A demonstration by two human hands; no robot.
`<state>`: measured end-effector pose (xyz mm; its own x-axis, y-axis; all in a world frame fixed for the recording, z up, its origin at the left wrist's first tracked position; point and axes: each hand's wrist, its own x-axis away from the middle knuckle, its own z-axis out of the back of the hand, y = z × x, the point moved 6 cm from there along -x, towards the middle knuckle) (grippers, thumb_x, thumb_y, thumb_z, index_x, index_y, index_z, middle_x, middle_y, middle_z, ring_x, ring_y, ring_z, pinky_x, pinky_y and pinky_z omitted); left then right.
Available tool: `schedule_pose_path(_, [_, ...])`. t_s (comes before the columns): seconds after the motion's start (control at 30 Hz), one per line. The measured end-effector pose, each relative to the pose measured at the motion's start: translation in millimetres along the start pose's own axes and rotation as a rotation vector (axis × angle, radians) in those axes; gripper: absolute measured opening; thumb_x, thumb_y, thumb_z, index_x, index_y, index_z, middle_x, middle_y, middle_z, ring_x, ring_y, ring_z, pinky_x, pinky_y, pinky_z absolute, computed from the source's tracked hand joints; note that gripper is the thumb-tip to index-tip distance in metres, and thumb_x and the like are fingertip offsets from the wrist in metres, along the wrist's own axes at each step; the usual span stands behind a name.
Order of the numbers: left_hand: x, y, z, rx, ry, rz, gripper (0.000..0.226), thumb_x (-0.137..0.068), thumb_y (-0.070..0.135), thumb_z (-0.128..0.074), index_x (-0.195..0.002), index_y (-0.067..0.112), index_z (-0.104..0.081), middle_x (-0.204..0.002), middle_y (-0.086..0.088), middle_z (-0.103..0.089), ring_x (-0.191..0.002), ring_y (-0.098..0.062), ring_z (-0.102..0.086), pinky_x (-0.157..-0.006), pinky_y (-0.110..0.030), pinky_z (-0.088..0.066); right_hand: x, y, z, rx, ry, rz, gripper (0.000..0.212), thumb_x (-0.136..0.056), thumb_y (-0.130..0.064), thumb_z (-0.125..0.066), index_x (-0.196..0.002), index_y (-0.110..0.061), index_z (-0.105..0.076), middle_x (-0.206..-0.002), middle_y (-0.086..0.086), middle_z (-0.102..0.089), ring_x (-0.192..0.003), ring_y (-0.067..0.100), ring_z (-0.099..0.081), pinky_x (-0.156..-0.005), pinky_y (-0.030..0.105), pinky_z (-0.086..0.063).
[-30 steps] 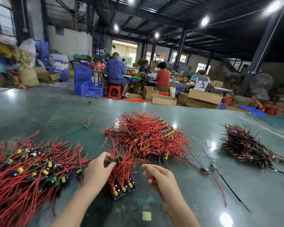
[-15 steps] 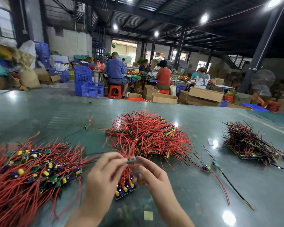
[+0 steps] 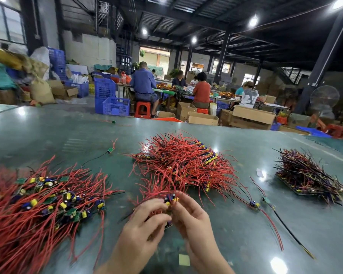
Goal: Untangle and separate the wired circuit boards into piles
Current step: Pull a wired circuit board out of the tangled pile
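both hands low centre, left hand (image 3: 145,218) and right hand (image 3: 190,216) fingers curled, pinching one small wired board (image 3: 170,199), wrists angled inward

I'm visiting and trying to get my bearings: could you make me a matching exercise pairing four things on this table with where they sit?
Things:
1. spread-out red-wired pile
2. dark-wired pile
3. big red tangle
4. small bundle

Places:
A. far right of the table
B. middle of the table, beyond the hands
C. far left of the table
D. held between both hands

Pairs: 1-C, 2-A, 3-B, 4-D
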<state>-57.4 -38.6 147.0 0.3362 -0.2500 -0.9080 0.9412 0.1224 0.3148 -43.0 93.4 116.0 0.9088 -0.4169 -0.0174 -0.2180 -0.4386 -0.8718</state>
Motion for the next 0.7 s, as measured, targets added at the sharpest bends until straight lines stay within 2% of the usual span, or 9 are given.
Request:
schedule_pose_path(0.07, [4, -10, 2, 0.151, 0.061, 0.281, 0.008, -0.077, 0.015, -0.060, -0.075, 0.021, -0.066, -0.085, 0.009, -0.065, -0.082, -0.011, -0.063, -0.077, -0.021, -0.048, -2, -2, 3, -0.044, -0.003, 0.013, 0.033, -0.074, 0.003, -0.063, -0.106, -0.005, -0.064, -0.093, 0.015, -0.072, -0.073, 0.016, -0.067, -0.068, 0.024, -0.055])
schedule_pose_path(0.13, [12, -22, -3, 0.257, 0.073, 0.589, 0.008, -0.078, 0.017, -0.063, -0.077, 0.025, -0.064, -0.075, 0.009, -0.067, -0.071, -0.007, -0.062, -0.068, -0.018, -0.049, -2, -5, 3, -0.063, -0.018, 0.035, 0.041, -0.067, 0.000, -0.065, -0.108, -0.006, -0.063, -0.094, 0.015, -0.071, -0.076, 0.019, -0.068, -0.072, 0.026, -0.056])
schedule_pose_path(0.2, [21, -34, -14, 0.418, 0.055, 0.831, 0.011, -0.084, 0.010, -0.068, -0.084, 0.021, -0.068, -0.081, 0.008, -0.072, -0.073, -0.005, -0.065, -0.067, -0.012, -0.049, -3, -4, 1, -0.033, -0.034, 0.050, 0.041, -0.067, 0.003, -0.064, -0.108, -0.004, -0.062, -0.090, 0.014, -0.071, -0.076, 0.020, -0.067, -0.071, 0.025, -0.055])
schedule_pose_path(0.27, [25, -41, -21, 0.644, 0.116, 1.020, 0.013, -0.085, 0.006, -0.063, -0.092, 0.014, -0.069, -0.085, 0.003, -0.075, -0.078, -0.009, -0.067, -0.068, -0.014, -0.051, -3, -1, 0, 0.072, -0.038, 0.074, 0.038, -0.072, 0.012, -0.062, -0.107, -0.003, -0.062, -0.086, 0.010, -0.072, -0.074, 0.018, -0.065, -0.069, 0.024, -0.055])
schedule_pose_path(0.4, [22, -45, -17, 0.738, 0.170, 1.040, 0.021, -0.075, -0.007, -0.066, -0.088, 0.009, -0.069, -0.082, -0.005, -0.075, -0.072, -0.008, -0.068, -0.064, -0.015, -0.053, 1, 0, -5, 0.251, -0.066, 0.112, 0.033, -0.080, 0.016, -0.058, -0.107, -0.003, -0.063, -0.077, 0.001, -0.072, -0.069, 0.007, -0.065, -0.064, 0.019, -0.053])
schedule_pose_path(0.57, [24, -48, -17, 0.845, 0.137, 1.058, 0.024, -0.065, 0.001, -0.070, -0.089, 0.005, -0.068, -0.086, -0.014, -0.073, -0.077, -0.019, -0.067, -0.070, -0.024, -0.055, 2, -9, -5, 0.430, -0.032, 0.222, 0.038, -0.076, 0.014, -0.066, -0.104, -0.011, -0.064, -0.083, 0.001, -0.071, -0.074, 0.003, -0.066, -0.068, 0.015, -0.050])
schedule_pose_path(0.63, [26, -47, -20, 0.907, 0.125, 1.076, 0.027, -0.062, 0.005, -0.071, -0.089, 0.004, -0.067, -0.085, -0.014, -0.072, -0.074, -0.020, -0.066, -0.069, -0.030, -0.055, 1, -9, -4, 0.451, -0.015, 0.214, 0.034, -0.075, 0.010, -0.069, -0.101, -0.012, -0.067, -0.080, 0.001, -0.071, -0.073, 0.005, -0.066, -0.072, 0.021, -0.052])
schedule_pose_path(0.7, [26, -47, -20, 0.916, 0.140, 1.080, 0.025, -0.061, 0.004, -0.071, -0.086, 0.001, -0.066, -0.081, -0.016, -0.072, -0.069, -0.020, -0.065, -0.062, -0.026, -0.056, 0, -8, -4, 0.458, -0.022, 0.174, 0.025, -0.075, 0.007, -0.070, -0.089, -0.015, -0.072, -0.073, 0.002, -0.073, -0.069, 0.009, -0.066, -0.069, 0.025, -0.053])
